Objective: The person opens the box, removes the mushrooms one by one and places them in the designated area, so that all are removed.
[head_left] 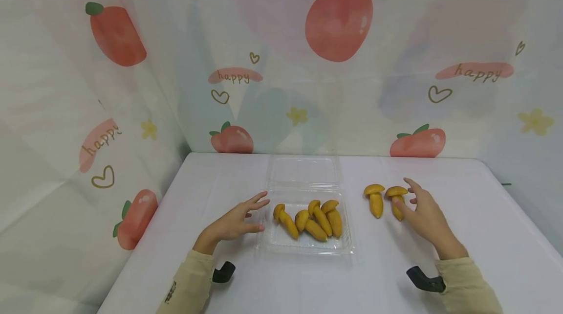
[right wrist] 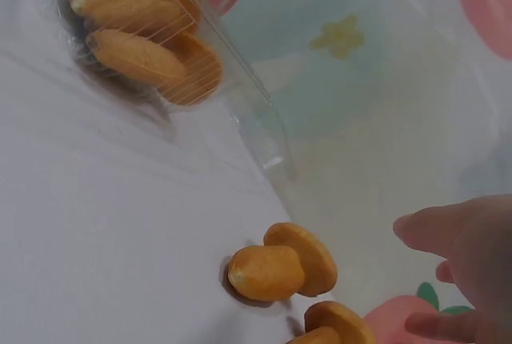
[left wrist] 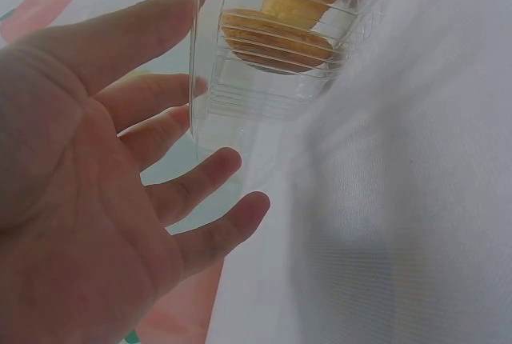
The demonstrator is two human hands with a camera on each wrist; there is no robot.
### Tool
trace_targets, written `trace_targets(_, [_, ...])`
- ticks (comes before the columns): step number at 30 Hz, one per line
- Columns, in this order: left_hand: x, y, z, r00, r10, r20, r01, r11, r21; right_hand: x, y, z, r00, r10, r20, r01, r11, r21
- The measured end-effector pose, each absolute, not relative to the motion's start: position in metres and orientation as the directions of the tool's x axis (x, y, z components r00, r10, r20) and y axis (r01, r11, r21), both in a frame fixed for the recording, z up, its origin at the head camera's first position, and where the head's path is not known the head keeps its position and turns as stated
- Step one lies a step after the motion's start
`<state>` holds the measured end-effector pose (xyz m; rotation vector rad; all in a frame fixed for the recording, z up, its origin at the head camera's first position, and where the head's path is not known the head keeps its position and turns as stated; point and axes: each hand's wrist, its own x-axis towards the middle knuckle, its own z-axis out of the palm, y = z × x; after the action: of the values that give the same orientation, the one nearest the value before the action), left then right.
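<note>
A clear plastic clamshell box (head_left: 303, 251) lies on the table with several yellow-brown mushrooms (head_left: 288, 224) inside. My left hand (head_left: 233, 221) is beside the box's left edge, fingers spread and fairly straight; whether the fingertips touch the plastic I cannot tell. Two more mushrooms lie outside, right of the box: one on the left (head_left: 376, 202) and one on the right (head_left: 396, 190). My right hand (head_left: 425, 218) hovers at the right one, thumb partly covering its stem in the head view. In the right wrist view that hand (right wrist: 480, 256) looks apart from both and holds nothing.
The box's lid (head_left: 303, 171) is folded back toward the rear wall. A white cloth (head_left: 308, 284) covers the table, and printed fabric (head_left: 272, 20) hangs behind it and at the left. Black curved pieces (head_left: 425, 280) stick out at both wrists.
</note>
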<state>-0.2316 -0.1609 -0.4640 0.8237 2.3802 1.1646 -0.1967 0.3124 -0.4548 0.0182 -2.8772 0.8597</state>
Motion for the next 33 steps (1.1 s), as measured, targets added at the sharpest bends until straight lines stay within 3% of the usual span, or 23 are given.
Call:
trace_targets(17, [-0.232, -0.162, -0.463, -0.765, 0.640, -0.072, 0.329, 0.485, 0.811, -0.189, 0.270, -0.444, -0.951, -0.137, 0.275, -0.271, 0.796, -0.541])
trace_targets(33, [-0.231, -0.161, -0.462, -0.764, 0.640, -0.077, 0.323, 0.483, 0.814, -0.184, 0.234, -0.451, -0.937, -0.172, 0.303, -0.326, 0.738, -0.590])
